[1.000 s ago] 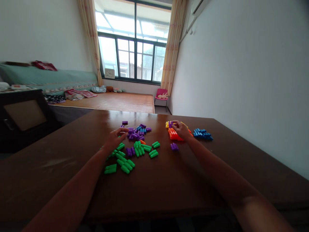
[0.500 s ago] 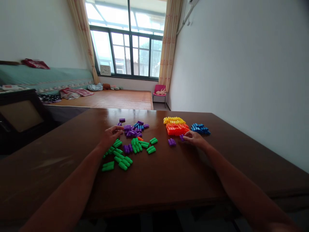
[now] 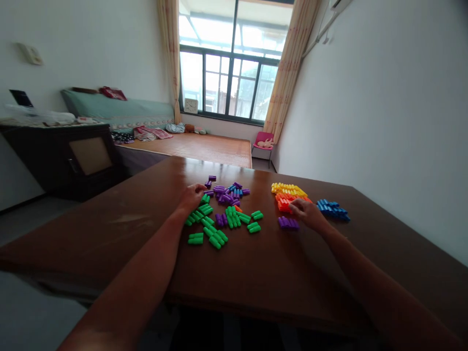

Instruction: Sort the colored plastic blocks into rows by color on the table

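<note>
My left hand (image 3: 192,197) is at the left of the mixed pieces, fingers pinched, with a small purple tube-shaped plastic piece (image 3: 208,193) at its fingertips. Just beyond the fingers lie two more purple pieces (image 3: 212,178). My right hand (image 3: 307,212) hovers by the front of the orange pieces (image 3: 283,202), its fingers slightly apart and nothing visible in them. Below those fingertips is a short row of purple pieces (image 3: 288,224). Green pieces (image 3: 233,217) and a purple heap (image 3: 226,197) with some blue lie between the hands.
Yellow pieces (image 3: 288,189) sit behind the orange ones, and blue pieces (image 3: 332,209) lie to the right of my right hand. The brown table (image 3: 256,273) has its near edge in front of me. A bed, a cabinet (image 3: 89,153) and a pink chair (image 3: 263,140) stand beyond.
My right hand has let go of a purple piece, which now lengthens the purple row, and has lifted off it. My left hand has drawn back slightly from the purple heap. The view has turned left.
</note>
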A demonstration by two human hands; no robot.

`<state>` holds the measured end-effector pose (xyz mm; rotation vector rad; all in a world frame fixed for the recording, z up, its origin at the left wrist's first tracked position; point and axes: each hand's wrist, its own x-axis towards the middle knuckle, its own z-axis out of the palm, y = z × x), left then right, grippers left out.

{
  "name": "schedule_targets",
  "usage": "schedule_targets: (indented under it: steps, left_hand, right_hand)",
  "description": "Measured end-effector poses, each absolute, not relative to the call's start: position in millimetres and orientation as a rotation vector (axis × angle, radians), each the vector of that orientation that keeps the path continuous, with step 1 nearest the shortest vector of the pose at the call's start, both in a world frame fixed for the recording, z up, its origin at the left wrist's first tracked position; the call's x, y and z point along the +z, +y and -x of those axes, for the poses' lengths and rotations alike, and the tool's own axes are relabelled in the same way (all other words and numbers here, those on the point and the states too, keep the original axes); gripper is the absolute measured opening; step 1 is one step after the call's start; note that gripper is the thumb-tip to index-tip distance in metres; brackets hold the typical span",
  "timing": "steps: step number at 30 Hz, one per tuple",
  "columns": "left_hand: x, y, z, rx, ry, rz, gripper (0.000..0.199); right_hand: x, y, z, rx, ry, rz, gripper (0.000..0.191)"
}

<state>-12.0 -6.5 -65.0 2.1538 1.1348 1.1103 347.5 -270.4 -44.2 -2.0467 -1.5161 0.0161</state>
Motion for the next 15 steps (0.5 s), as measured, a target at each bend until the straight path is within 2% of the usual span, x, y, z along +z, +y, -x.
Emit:
schedule_targets:
  steps: [4,9,15]
  left_hand:
    - [-75,-3,10,1.028,1.204,-2.273,0.022]
    - [-81,-9,8,1.002,1.176,-2.369,0.024]
    - [-80,-14,8,1.010,1.168,-2.356,0.023]
  right_hand:
    - [-35,-206,-296,0.043,-1.812,1.860,0.021]
    - [-34,-114,-246,-0.181,-2.125,1.897,0.036]
    - [-37,-45,-234,-0.211,-2.398,2.078,0.046]
